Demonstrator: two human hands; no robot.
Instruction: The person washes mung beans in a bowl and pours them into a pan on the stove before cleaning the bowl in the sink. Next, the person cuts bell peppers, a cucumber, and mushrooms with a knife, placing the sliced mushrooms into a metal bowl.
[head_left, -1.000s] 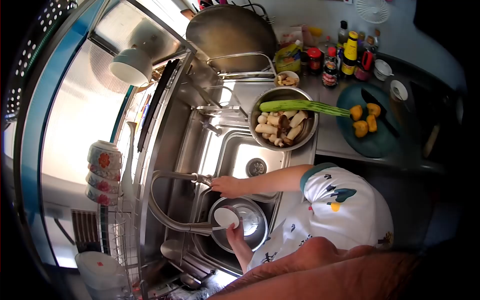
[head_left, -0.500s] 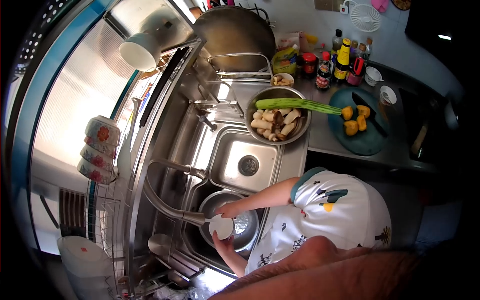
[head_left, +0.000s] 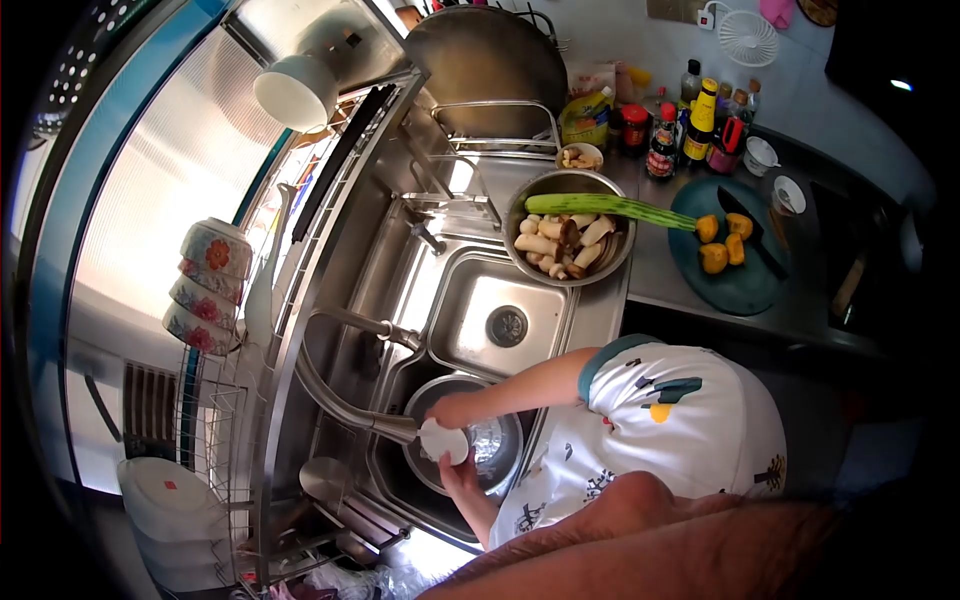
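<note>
My left hand (head_left: 459,478) grips the near rim of a small white bowl (head_left: 443,441), its thumb on the surface. My right hand (head_left: 452,410) is at the bowl's other edge, bent at the wrist and closed on the rim; some of its fingers are hidden. The bowl is beside the mouth of the curved faucet (head_left: 395,428). Below both hands a large metal basin (head_left: 508,450) sits in the dark sink compartment, with shiny water in it.
Beside the basin is a steel sink compartment (head_left: 470,330) with a drain. A metal bowl (head_left: 622,250) holds mushrooms and a long green gourd. Further along are a teal cutting board (head_left: 715,285) with yellow pieces and a knife (head_left: 762,240), and several sauce bottles (head_left: 700,125).
My right hand has shifted slightly along the bowl's edge, and my left thumb lies further over it. The whole view has moved a little.
</note>
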